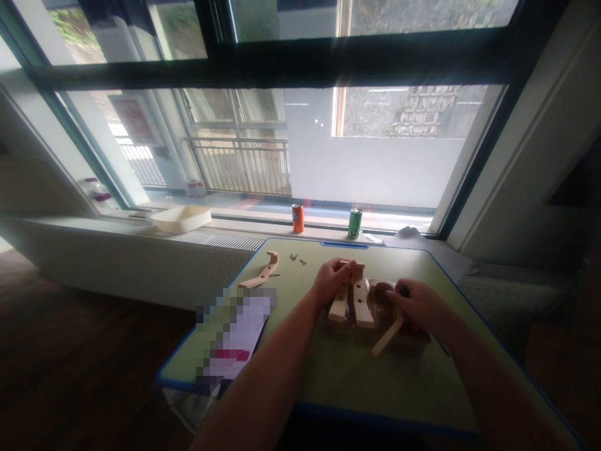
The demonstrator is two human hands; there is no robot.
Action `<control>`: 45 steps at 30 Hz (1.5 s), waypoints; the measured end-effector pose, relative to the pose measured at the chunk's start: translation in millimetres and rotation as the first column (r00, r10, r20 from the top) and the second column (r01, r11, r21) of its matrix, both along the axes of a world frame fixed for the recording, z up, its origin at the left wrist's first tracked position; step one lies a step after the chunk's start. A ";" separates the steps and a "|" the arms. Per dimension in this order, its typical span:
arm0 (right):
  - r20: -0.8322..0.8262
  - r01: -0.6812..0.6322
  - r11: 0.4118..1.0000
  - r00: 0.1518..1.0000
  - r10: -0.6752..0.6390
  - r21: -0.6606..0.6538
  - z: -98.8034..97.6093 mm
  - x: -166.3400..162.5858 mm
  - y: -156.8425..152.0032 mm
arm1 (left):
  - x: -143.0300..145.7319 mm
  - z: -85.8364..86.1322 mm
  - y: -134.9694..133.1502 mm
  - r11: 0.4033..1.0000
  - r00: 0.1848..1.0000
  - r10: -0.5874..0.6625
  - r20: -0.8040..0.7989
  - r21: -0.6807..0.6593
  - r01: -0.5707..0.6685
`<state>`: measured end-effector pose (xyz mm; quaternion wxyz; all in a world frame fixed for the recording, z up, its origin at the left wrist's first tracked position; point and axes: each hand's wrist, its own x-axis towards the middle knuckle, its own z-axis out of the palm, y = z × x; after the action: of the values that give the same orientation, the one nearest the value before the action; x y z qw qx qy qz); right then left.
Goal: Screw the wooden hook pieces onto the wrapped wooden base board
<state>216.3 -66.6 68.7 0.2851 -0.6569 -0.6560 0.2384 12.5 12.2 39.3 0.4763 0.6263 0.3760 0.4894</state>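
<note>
My left hand [331, 282] is closed at the upper end of a flat wooden piece with drilled holes [339, 308]. A second, similar wooden piece [362, 304] lies just right of it, its top close to my fingertips. My right hand [416, 302] grips an angled wooden piece [387, 335] that slants down to the left. Something small and dark shows at that hand's thumb and fingers; I cannot make out what it is. Under the pieces is a clear plastic tray or wrapping [425, 338], partly covered by my right hand.
On the green table [323, 376], another curved wooden piece [267, 272] lies left, near several small screws [300, 260]. A partly blurred sheet [246, 332] is at front left. An orange can [298, 219], a green can [355, 223] and a cream tray [183, 219] stand on the windowsill.
</note>
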 end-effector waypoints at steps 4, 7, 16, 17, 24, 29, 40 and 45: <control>0.080 0.016 0.999 0.997 -0.019 0.036 -0.6 6.5 3.9 | 0.4 -0.1 0.5 1.000 1.000 0.003 -0.014 0.022 -0.002; 0.141 -0.004 0.997 0.990 -0.006 0.072 -3.6 9.0 7.9 | 0.8 -1.0 0.9 1.000 1.000 0.003 -0.013 0.028 -0.003; 0.252 -0.046 0.993 0.968 0.017 0.110 -4.3 1.7 8.9 | 0.8 -4.8 2.9 0.996 0.995 0.055 -0.080 0.074 -0.049; 0.253 -0.049 0.992 0.967 0.018 0.115 -4.4 1.0 9.1 | 1.0 -5.8 3.6 0.996 0.995 0.057 -0.084 0.073 -0.051; 0.261 -0.056 0.983 0.965 0.009 0.173 -9.2 -4.0 15.9 | 0.3 -9.7 7.2 0.995 0.996 0.059 -0.063 0.081 -0.054; 0.272 -0.026 0.983 0.962 -0.024 0.181 -7.0 -9.6 20.4 | -2.8 -5.8 8.4 0.995 0.995 0.073 -0.067 0.070 -0.068; 0.369 -0.010 0.983 0.928 -0.060 0.184 -7.5 -14.5 22.9 | -2.7 -8.7 12.7 0.993 0.994 0.075 -0.078 0.102 -0.067; 0.325 0.014 0.984 0.943 -0.073 0.179 -7.3 -13.5 24.1 | -2.6 -7.2 12.4 0.994 0.994 0.071 -0.079 0.090 -0.064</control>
<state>202.8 -42.6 61.5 0.2327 -0.6744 -0.6981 0.0602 9.9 24.6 32.2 0.4159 0.6529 0.3946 0.4951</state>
